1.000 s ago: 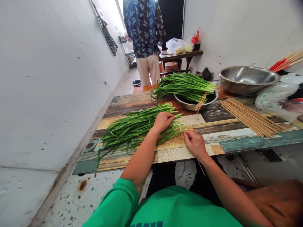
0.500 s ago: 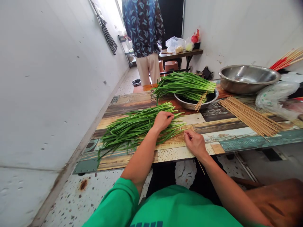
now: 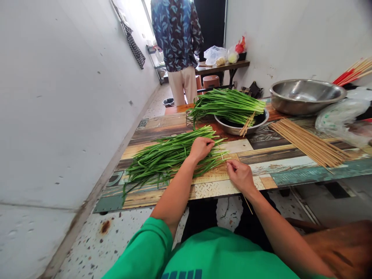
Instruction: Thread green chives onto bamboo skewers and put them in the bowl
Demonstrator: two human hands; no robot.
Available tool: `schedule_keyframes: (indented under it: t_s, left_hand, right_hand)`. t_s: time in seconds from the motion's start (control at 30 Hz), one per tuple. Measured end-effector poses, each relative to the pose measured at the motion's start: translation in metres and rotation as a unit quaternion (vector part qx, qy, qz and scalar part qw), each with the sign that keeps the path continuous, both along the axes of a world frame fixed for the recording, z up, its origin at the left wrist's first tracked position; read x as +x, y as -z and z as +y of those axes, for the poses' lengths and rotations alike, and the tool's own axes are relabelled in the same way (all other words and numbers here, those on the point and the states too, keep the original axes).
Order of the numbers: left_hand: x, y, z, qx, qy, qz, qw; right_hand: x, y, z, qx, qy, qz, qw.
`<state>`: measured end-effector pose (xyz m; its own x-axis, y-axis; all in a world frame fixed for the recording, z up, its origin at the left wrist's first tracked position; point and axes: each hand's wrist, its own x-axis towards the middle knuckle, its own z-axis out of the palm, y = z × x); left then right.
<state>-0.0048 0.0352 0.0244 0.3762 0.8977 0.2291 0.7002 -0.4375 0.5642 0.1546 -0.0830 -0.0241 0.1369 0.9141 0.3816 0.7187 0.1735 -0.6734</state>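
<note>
Pale walls [image 3: 43,97] are being shown by the head view on both sides of a narrow room, and a speckled floor [image 3: 87,240] is being partly covered by a desk [image 3: 215,190] patterned with mixed planks. At the back, a person [image 3: 178,38] in a leaf-print shirt is being seen from behind, beside a second desk [image 3: 240,65] on which plastic bags [image 3: 215,54] are being held. Long green leaves [image 3: 162,155] are being supported by the near desk's left part, with pale stem ends directed rightward. Over them the left forearm is being stretched, and the left hand [image 3: 201,149] is being rested near the stem ends, fingers curled; whether a stem is being pinched cannot be told. Just beside those ends, a thin skewer [image 3: 248,205] is being gripped by the closed right hand [image 3: 240,175], its wrist being held near the front edge. Behind, a second bunch [image 3: 229,106] is being held in a metal bowl [image 3: 229,130]; to the right, loose skewers [image 3: 309,142] are being carried before a large basin [image 3: 305,106].
</note>
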Motion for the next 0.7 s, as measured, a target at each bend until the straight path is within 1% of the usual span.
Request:
schedule_keyframes:
  t_s: [0.33,0.7]
  left_hand:
    - [-0.0008,0.0029,0.0015,0.006,0.005,-0.004,1.000]
    - [-0.0011,0.0017,0.0000,0.000,0.005,-0.014,1.000]
  right_hand:
    - [-0.0006,-0.0019,-0.0007,0.000,-0.003,0.004,1.000]
    - [-0.0001,-0.0013,-0.0006,0.005,-0.003,0.005,1.000]
